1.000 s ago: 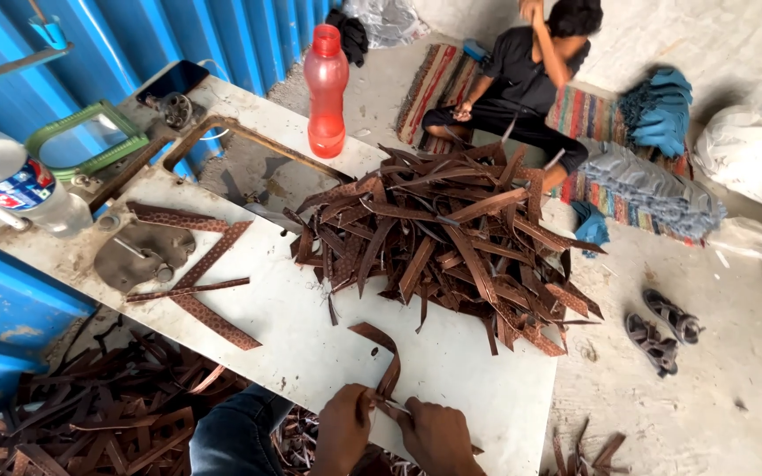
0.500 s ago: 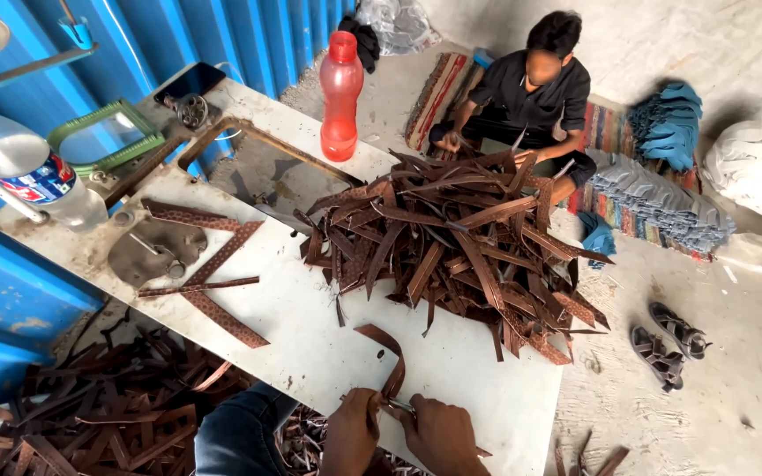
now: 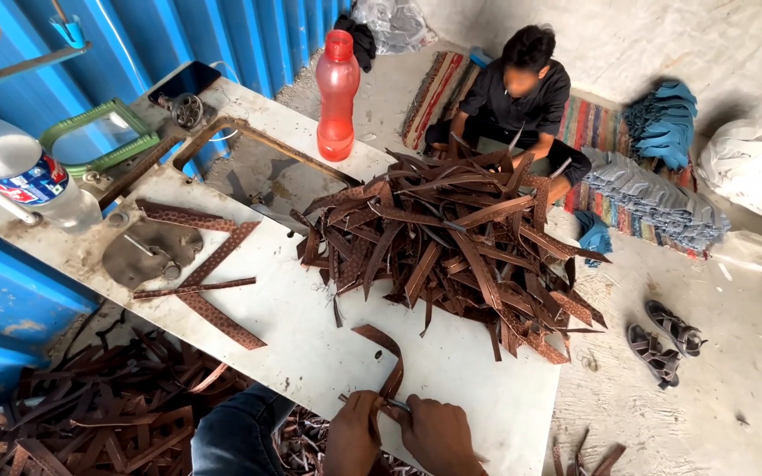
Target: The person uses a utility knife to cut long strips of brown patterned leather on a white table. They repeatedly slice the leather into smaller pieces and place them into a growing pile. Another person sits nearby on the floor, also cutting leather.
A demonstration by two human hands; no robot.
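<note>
My left hand and my right hand meet at the near edge of the white table. Both pinch the lower end of a curved brown leather strap that arcs up over the tabletop. A thin metal tool shows between my fingers; which hand grips it is unclear. Beyond lies a large pile of brown straps. A few patterned straps lie flat at the left.
A red bottle stands at the table's far end. A clear plastic bottle and a metal press are at left beside the blue wall. Another person sits on a rug. Sandals lie on the floor, scrap straps under the table.
The view has drifted a little. My hands stay on the curved strap at the table's edge, with only small shifts of the fingers.
</note>
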